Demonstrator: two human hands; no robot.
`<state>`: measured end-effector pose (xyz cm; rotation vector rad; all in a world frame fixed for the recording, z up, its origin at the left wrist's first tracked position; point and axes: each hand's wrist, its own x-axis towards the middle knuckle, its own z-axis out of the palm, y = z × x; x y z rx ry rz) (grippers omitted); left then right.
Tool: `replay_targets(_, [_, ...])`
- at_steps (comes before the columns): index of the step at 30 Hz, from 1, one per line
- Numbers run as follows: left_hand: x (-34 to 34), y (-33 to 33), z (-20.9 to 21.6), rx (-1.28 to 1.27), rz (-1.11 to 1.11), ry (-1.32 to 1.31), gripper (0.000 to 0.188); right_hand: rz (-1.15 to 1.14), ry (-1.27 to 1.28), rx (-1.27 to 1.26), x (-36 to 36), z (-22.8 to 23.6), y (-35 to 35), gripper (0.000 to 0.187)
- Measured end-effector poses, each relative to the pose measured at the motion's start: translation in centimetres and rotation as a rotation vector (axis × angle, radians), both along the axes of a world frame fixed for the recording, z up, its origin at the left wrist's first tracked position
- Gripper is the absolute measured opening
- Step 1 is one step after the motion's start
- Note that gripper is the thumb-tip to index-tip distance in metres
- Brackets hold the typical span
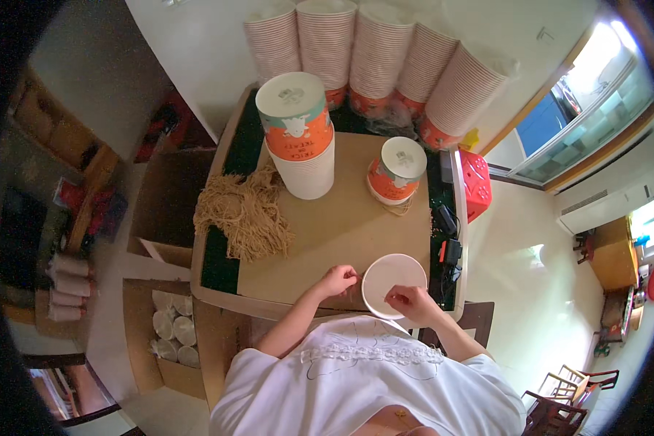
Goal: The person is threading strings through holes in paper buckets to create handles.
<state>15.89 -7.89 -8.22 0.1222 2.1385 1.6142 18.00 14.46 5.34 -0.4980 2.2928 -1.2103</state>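
Note:
A white paper bucket stands near the table's front edge with its round open mouth facing up. My left hand is just left of its rim, fingers pinched together; whatever they hold is too small to make out. Over the right part of the mouth, my right hand has its fingers closed and pointing into the bucket, and their tips are partly hidden. A loose heap of brown twine lies at the table's left side. Farther right, a short upturned orange and green bucket has some twine under its edge.
A taller stack of upturned paper buckets stands behind on the cardboard sheet. Several wrapped bucket stacks line the wall. Black adapters and cables lie at the right edge. Cardboard boxes stand on the floor at left; a red stool is at right.

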Motion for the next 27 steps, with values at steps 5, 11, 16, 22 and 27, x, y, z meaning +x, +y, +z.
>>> replay_targets(5, [-0.1,-0.4,3.2,0.345,-0.132,-0.53,0.015,0.107,0.039,-0.119,1.5,0.2,-1.3,0.01])
replay_targets(11, [-1.0,1.1,3.8,0.534,0.073,-0.686,0.013,0.42,0.182,0.209,1.3,-2.3,-5.2,0.017])
replay_targets(16, [-3.0,1.5,1.6,0.427,0.186,-0.586,0.014,0.384,0.336,0.256,-1.9,-3.1,-5.8,0.017])
replay_targets(22, [-4.1,2.0,0.7,0.371,0.192,-0.475,0.012,0.047,0.594,0.184,-8.4,-6.0,-3.8,0.019])
replay_targets(27, [-4.6,2.3,0.2,0.226,0.18,-0.219,0.011,-0.004,0.141,0.094,-8.6,-9.0,-3.2,0.018])
